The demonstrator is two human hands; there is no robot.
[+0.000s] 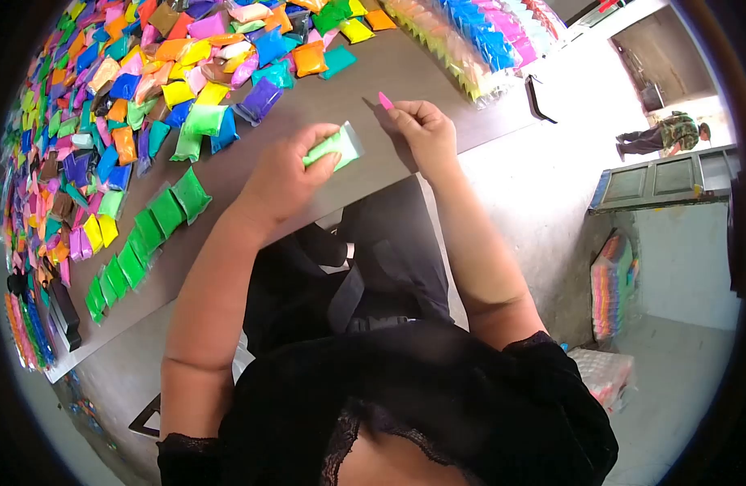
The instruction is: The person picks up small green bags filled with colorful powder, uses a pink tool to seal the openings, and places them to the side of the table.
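Head view. Light-green packet (334,148) raised above the tabletop (393,61), near the front edge. Long axis roughly parallel to that edge; clear, flat end directed towards the right edge, opposite end inside the left hand (282,176). Small, rectangular, pillow-like form; pale, soft-looking filling beneath glossy, creased transparent film. Fingers of the left hand curled closed around the packet, thumb pressed along its near side. Fingers of the right hand (430,139) pinched together, thumb against index finger, at a smooth pink pointed piece (385,100), directed away from the front edge; nature too small to tell. Towards the left corner, overlapping row of shiny bright-green packets (149,231), square and plump. Farther back, crinkled, many-coloured film-wrapped heap (179,95).
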